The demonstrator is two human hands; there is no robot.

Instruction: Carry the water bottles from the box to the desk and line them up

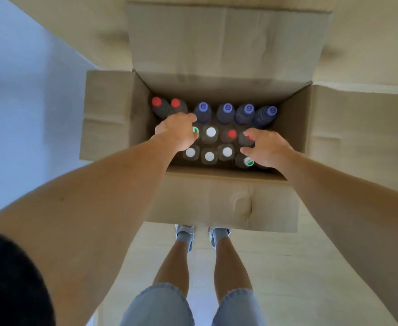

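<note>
Head view: water bottles (pixel 210 132) being kept upright in open box (pixel 226 201), frame centre. Left hand (pixel 176 132) and right hand (pixel 267 148) being held apart above caps, fingers loosely curled, nothing being gripped.

Both hands (pixel 223 140) outstretched, fingers curled

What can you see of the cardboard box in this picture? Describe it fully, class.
The cardboard box is plain brown, standing on the pale floor before the person's feet. All four flaps are folded out, so it is open at the top. Inside stand upright bottles with red, purple, white and green caps. Both hands, left hand and right hand, reach into it.
</note>
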